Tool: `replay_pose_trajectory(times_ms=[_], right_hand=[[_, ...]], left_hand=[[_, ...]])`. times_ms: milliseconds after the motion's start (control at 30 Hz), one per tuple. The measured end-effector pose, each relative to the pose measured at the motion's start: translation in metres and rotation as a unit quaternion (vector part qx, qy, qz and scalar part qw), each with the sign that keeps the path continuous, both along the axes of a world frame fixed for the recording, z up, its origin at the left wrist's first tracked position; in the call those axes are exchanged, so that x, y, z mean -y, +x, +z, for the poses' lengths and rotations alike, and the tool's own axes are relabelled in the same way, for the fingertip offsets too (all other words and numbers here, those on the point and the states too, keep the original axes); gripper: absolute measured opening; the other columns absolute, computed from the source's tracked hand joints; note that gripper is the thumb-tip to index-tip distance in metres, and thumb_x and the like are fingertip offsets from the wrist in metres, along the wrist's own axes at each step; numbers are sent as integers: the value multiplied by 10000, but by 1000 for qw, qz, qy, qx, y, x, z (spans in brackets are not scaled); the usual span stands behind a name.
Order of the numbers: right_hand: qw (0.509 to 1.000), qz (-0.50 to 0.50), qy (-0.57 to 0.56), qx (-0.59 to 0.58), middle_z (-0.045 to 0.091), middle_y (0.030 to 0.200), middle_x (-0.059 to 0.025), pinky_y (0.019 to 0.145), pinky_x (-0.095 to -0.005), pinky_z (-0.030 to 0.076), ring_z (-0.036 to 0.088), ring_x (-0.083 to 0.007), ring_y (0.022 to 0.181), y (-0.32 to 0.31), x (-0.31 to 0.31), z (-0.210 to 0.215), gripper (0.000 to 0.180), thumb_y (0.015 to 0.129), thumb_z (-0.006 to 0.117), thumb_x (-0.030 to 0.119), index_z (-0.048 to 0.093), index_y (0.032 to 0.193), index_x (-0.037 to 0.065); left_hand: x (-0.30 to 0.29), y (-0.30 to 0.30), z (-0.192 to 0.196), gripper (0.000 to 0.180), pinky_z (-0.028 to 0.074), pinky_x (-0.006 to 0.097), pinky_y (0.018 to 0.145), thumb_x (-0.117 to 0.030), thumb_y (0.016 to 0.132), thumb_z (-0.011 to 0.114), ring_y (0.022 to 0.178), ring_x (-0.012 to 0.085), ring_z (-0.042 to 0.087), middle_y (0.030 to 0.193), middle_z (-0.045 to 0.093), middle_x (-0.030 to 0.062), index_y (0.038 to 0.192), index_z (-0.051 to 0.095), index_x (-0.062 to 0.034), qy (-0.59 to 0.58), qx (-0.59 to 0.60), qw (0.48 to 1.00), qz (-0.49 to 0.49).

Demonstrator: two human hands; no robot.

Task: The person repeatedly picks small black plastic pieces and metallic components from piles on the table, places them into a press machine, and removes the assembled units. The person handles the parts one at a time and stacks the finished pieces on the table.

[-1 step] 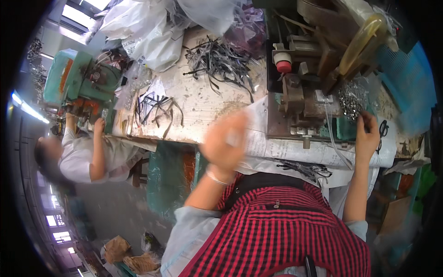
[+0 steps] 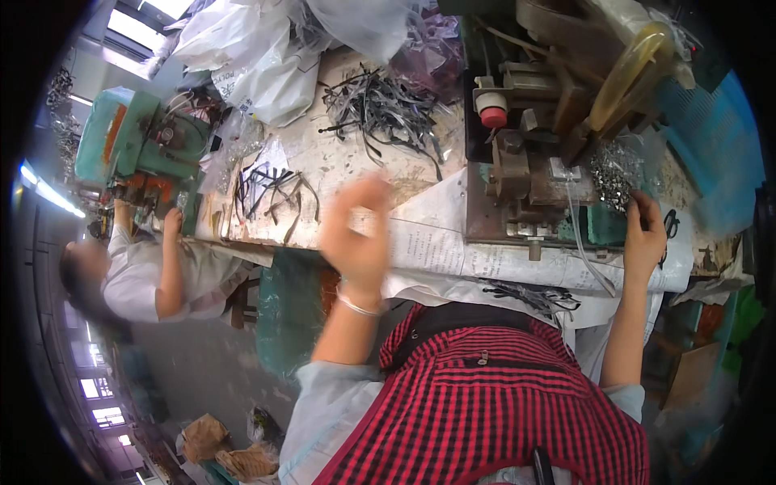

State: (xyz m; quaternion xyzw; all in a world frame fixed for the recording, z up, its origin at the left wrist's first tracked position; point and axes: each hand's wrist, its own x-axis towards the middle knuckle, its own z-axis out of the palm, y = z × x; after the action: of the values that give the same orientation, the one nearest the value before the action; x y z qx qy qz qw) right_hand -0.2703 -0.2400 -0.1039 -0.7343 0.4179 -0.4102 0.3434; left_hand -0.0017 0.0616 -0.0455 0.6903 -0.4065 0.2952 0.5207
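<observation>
My left hand [image 2: 356,234] is raised over the front edge of the workbench [image 2: 356,166] and smeared by motion. Its thumb and fingers curve round a gap, and I cannot make out anything in them. My right hand [image 2: 647,238] is beside the small press machine [image 2: 517,174], its fingers bent together at a heap of small shiny metal pieces [image 2: 612,179]. Whatever its fingertips pinch is too small to tell. From the machine's work area a pale narrow strap [image 2: 584,242] hangs down over the front edge.
Dark straps lie in a large pile [image 2: 384,109], a smaller pile [image 2: 275,192] and a bunch [image 2: 533,297] near my lap. Scissors [image 2: 670,230] lie right of my right hand. A blue basket [image 2: 719,145] stands far right. Leftward, a co-worker [image 2: 153,275] sits at a green machine [image 2: 133,141].
My left hand has moved to the left, away from the press machine. The right hand stays at the metal pieces with hardly any movement.
</observation>
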Motion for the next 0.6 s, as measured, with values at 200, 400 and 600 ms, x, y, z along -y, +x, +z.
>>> replay_pose_trajectory(times_ms=[200,400,600], right_hand=[[996,45,15,73,764,1036,-57,886,-259,508,672,-116,957,32,-6,39,207,975,694,110,754,1144,7],[994,41,76,71,751,946,-53,835,-256,510,671,-110,871,26,8,39,165,945,713,83,745,1084,1],[994,-96,36,28,728,947,-33,844,-264,505,660,-112,883,-76,-14,-2,133,926,717,58,729,1048,6]], left_hand=[[0,146,21,167,546,392,707,-179,932,710,798,300,705,915,734,154,1027,698,-42,208,-44,969,128],[36,235,-134,268,529,457,693,-232,874,764,699,372,691,799,720,167,1045,617,-87,165,-102,966,170],[-2,153,-88,262,542,234,661,-155,1004,649,733,155,701,976,761,96,1226,683,-20,104,-545,825,-111]])
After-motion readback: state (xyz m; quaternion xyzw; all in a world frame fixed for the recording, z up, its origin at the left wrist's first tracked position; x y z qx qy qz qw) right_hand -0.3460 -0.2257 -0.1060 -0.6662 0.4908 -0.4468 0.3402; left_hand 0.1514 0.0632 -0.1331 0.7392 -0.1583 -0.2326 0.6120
